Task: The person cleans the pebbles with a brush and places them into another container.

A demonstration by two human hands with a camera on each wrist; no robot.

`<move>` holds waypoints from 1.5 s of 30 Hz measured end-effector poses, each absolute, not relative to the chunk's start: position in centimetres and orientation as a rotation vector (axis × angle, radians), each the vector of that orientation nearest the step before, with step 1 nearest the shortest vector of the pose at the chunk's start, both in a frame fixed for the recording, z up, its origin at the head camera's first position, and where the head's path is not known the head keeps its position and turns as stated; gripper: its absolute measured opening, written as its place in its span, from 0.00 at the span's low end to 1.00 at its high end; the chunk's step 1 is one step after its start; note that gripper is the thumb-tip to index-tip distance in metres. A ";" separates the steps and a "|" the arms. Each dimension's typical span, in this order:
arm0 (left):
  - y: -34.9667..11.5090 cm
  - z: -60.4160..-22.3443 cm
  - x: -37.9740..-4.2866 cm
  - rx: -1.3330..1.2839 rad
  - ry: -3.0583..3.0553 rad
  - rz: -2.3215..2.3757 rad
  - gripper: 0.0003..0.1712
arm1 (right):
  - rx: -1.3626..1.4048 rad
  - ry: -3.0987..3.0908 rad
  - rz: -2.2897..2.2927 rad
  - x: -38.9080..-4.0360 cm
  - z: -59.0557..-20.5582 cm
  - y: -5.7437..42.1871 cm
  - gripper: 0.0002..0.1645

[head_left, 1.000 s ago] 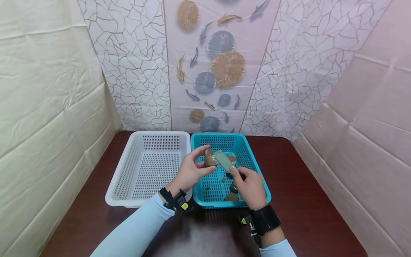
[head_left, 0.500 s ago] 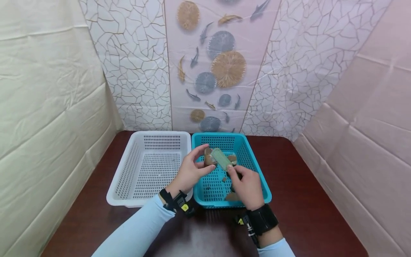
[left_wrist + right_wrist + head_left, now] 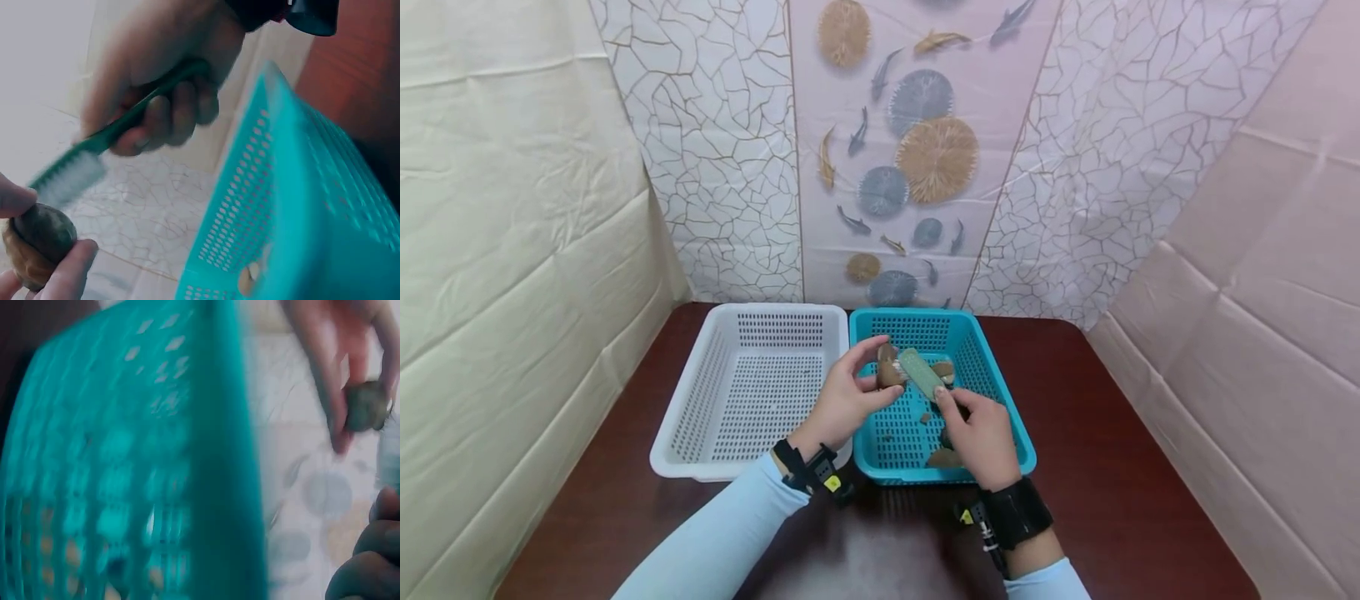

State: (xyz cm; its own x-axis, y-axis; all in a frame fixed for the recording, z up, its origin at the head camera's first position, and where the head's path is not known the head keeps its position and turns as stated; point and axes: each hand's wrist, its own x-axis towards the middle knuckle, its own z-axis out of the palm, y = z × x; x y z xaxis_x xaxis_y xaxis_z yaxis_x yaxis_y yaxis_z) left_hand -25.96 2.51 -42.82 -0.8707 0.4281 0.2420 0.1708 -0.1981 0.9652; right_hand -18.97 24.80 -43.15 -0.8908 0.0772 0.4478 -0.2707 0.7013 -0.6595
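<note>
My left hand (image 3: pixel 844 392) pinches a rounded, stone-like lump (image 3: pixel 887 371) between thumb and fingers, over the turquoise basket (image 3: pixel 910 477). In the left wrist view the lump (image 3: pixel 47 232) shows a smooth dark side and a tan-brown side. My right hand (image 3: pixel 981 433) grips the handle of a green scrub brush (image 3: pixel 921 373). Its white bristles (image 3: pixel 74 178) face the lump, right at its upper edge in the left wrist view. The right wrist view shows the lump (image 3: pixel 367 406) in the left fingers beside the blurred bristles.
Several brown and dark pieces lie in the turquoise basket, including a tan piece (image 3: pixel 943 371) and a brown one (image 3: pixel 945 458). To its left stands a white basket (image 3: pixel 679 472). Both sit on a dark red-brown table (image 3: pixel 1120 467) before a patterned cloth backdrop.
The brush shifts slightly up and left, then back down to the right, at the lump. My left hand keeps its hold in nearly the same spot.
</note>
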 end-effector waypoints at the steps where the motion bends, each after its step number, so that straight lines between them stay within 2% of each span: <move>1: 2.5 -42.9 -26.0 0.709 1.873 2.195 0.44 | 0.114 -2.491 1.017 -19.1 -43.2 25.1 0.24; 5: 2.4 -43.3 -26.0 0.673 1.883 2.207 0.44 | 0.011 -2.534 0.920 -19.2 -43.4 26.2 0.26; 13: 2.5 -42.7 -25.8 0.653 1.944 2.177 0.44 | 0.194 -2.425 1.097 -18.7 -43.2 24.7 0.22; 20: 2.5 -43.3 -25.6 0.562 2.031 2.138 0.43 | 0.063 -2.496 0.876 -18.9 -43.4 25.5 0.24; 23: 2.4 -43.5 -25.8 0.542 2.059 2.137 0.42 | 0.092 -2.443 0.894 -18.7 -43.0 25.3 0.24; 28: 2.5 -43.0 -25.7 0.614 2.039 2.156 0.43 | 0.205 -2.443 1.033 -18.8 -42.7 24.7 0.24; 31: 2.3 -42.5 -25.5 0.635 2.032 2.186 0.42 | 0.109 -2.522 0.917 -19.2 -43.3 25.4 0.27; 35: 2.1 -42.0 -25.4 0.665 2.137 2.183 0.43 | 0.016 -2.496 0.843 -19.1 -43.6 26.1 0.25; 41: 2.3 -42.1 -25.4 0.805 2.442 2.035 0.47 | 0.265 -2.333 1.000 -18.4 -42.1 24.6 0.21; 45: 2.3 -42.3 -25.2 0.846 2.459 2.045 0.45 | 0.218 -2.410 1.017 -18.7 -42.3 24.4 0.24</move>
State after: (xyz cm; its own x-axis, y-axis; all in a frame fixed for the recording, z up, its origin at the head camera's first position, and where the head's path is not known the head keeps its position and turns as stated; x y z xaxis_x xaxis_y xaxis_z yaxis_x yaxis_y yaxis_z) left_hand -25.22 2.32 -42.29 -0.8562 0.2750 0.4373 0.4801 0.1109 0.8702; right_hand -18.68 24.38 -42.31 -0.8564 0.0486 0.5141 -0.3343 0.7066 -0.6237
